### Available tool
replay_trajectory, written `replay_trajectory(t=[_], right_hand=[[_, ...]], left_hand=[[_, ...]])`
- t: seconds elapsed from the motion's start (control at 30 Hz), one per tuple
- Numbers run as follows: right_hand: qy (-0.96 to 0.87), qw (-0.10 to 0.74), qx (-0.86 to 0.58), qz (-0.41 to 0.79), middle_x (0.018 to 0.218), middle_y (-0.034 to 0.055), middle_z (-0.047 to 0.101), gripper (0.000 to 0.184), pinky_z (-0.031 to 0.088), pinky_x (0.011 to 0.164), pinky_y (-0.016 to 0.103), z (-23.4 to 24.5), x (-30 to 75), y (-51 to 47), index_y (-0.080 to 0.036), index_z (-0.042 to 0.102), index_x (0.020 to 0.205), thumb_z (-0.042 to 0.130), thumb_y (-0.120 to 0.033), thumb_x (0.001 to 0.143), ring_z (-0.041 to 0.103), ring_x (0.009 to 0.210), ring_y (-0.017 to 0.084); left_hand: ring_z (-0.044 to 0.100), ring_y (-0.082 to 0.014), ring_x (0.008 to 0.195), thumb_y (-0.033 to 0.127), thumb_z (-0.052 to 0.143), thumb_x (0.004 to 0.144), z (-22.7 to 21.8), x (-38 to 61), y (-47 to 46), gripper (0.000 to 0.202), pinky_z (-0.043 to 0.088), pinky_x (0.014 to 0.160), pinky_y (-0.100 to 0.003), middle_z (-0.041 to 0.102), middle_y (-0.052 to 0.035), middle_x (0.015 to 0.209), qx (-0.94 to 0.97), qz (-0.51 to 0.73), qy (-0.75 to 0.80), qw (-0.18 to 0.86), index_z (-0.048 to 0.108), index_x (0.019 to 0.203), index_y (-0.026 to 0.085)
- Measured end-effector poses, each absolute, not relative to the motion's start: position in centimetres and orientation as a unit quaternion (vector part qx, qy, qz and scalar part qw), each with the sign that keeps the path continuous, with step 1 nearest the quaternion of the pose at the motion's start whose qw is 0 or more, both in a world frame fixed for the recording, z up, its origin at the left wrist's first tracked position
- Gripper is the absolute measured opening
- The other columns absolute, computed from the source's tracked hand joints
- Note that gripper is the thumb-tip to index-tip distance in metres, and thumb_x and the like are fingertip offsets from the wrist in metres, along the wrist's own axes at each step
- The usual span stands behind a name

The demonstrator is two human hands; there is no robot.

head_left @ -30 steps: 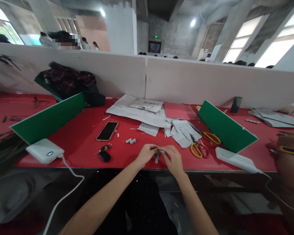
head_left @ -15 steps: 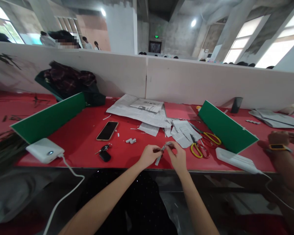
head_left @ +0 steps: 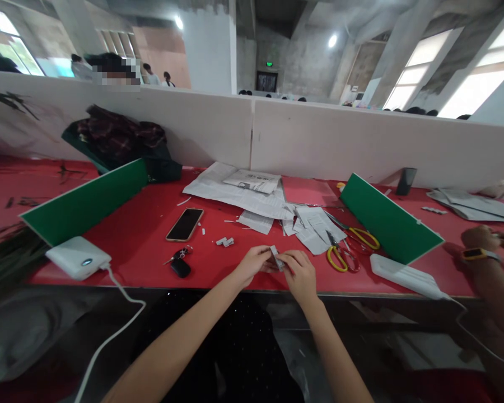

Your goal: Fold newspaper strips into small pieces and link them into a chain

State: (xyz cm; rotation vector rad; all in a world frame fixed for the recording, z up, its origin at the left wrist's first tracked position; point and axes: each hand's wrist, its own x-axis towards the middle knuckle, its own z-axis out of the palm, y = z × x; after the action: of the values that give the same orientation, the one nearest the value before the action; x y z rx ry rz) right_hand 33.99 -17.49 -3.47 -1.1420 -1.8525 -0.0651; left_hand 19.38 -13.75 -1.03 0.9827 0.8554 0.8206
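Observation:
Between my two hands is a narrow strip of printed paper [head_left: 276,258], slanting over the front of the red table. My left hand [head_left: 254,264] pinches it from the left, thumb on top. From the right, the fingers of my right hand [head_left: 301,272] close on its lower part; some fingertips are hidden behind the paper. Left of my hands lie a few small folded paper pieces [head_left: 225,242]. Cut sheets of printed paper [head_left: 315,229] and scissors with a yellow and red handle [head_left: 338,258] lie beyond my right hand.
A phone [head_left: 185,224] and keys with a black fob [head_left: 180,265] lie to the left. Green dividers [head_left: 88,201] stand on both sides, each near a white power bank [head_left: 78,258]. Newspaper sheets [head_left: 235,193] lie at the back. A co-worker's wrist with a yellow-cased watch [head_left: 475,254] shows at right.
The paper strip, which hung down below my fingers, now shows shorter and higher between my hands. My right hand has shifted slightly down and its fingers have turned over the paper.

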Motion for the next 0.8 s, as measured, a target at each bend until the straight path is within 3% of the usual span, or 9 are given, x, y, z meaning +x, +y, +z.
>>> replay_trajectory(t=[0.13, 0.27, 0.43, 0.57, 0.8], right_hand=[[-0.771, 0.433, -0.465, -0.050, 0.085, 0.0062, 0.062, 0.033, 0.046, 0.074, 0.034, -4.1, 34.2, -17.6, -0.021, 0.064, 0.095, 0.045, -0.003, 0.076, 0.053, 0.082, 0.020], [-0.776, 0.433, -0.458, -0.017, 0.088, 0.0067, 0.063, 0.034, 0.045, 0.080, 0.037, -4.3, 34.2, -17.9, -0.022, 0.063, 0.098, 0.043, -0.003, 0.076, 0.054, 0.087, 0.021], [-0.645, 0.552, -0.495, 0.186, 0.095, 0.0086, 0.062, 0.023, 0.048, 0.079, 0.035, -3.8, 34.0, -18.6, -0.019, 0.056, 0.100, 0.040, -0.015, 0.084, 0.059, 0.090, 0.019], [-0.578, 0.569, -0.494, 0.314, 0.090, 0.0075, 0.064, 0.016, 0.052, 0.071, 0.031, -3.6, 33.6, -18.8, -0.018, 0.056, 0.094, 0.053, -0.027, 0.081, 0.062, 0.082, 0.019], [-0.585, 0.569, -0.509, 0.274, 0.085, 0.0067, 0.065, 0.014, 0.053, 0.072, 0.031, -3.6, 33.3, -18.9, -0.017, 0.058, 0.091, 0.054, -0.027, 0.081, 0.063, 0.077, 0.018]], left_hand=[[0.064, -0.0170, 0.061, 0.034, 0.057, 0.073, -0.9, 19.2, -13.8, 0.023, 0.052, 0.064, -0.031, 0.065, -0.0052, 0.064, 0.408, 0.367, 0.385, 0.742, 0.062, 0.076, 0.011], [0.064, -0.0157, 0.062, 0.034, 0.067, 0.067, -1.1, 19.2, -13.8, 0.025, 0.051, 0.059, -0.026, 0.065, -0.0032, 0.067, 0.443, 0.385, 0.389, 0.710, 0.060, 0.077, 0.012], [0.066, -0.0193, 0.072, 0.041, 0.067, 0.068, -1.1, 19.2, -13.6, 0.032, 0.052, 0.073, -0.034, 0.068, -0.0055, 0.075, 0.454, 0.418, 0.345, 0.707, 0.059, 0.082, 0.013], [0.066, -0.0200, 0.075, 0.041, 0.066, 0.070, -0.8, 19.2, -13.6, 0.031, 0.051, 0.078, -0.037, 0.069, -0.0055, 0.077, 0.456, 0.435, 0.327, 0.705, 0.058, 0.082, 0.013], [0.065, -0.0170, 0.076, 0.036, 0.066, 0.071, -0.5, 19.3, -13.7, 0.029, 0.051, 0.077, -0.032, 0.069, -0.0060, 0.081, 0.472, 0.431, 0.334, 0.692, 0.060, 0.086, 0.013]])
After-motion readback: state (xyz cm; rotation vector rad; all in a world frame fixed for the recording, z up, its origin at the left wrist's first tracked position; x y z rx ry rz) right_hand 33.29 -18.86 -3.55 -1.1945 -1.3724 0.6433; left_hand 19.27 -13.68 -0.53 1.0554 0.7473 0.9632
